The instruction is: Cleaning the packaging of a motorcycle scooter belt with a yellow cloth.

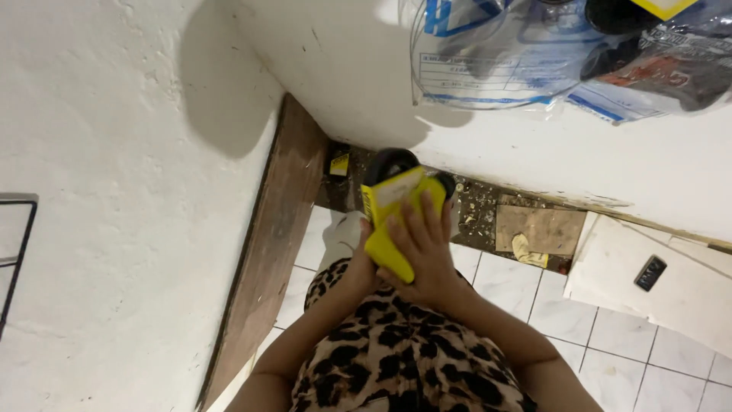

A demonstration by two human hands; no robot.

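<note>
tiled floor (610, 336), hands gripping yellow bottle (393, 221).

Both forearms rise from the 6 o'clock edge, converging toward centre frame. Right hand (427, 248) on top, palm down, fingers (415, 221) spread slightly, pointing to 12 o'clock, wrapped in a grasp. Left hand (364, 255) mostly hidden beneath, at 9 o'clock of the right, thumb side showing, wrist bent upward. Elbows out of frame.
</note>
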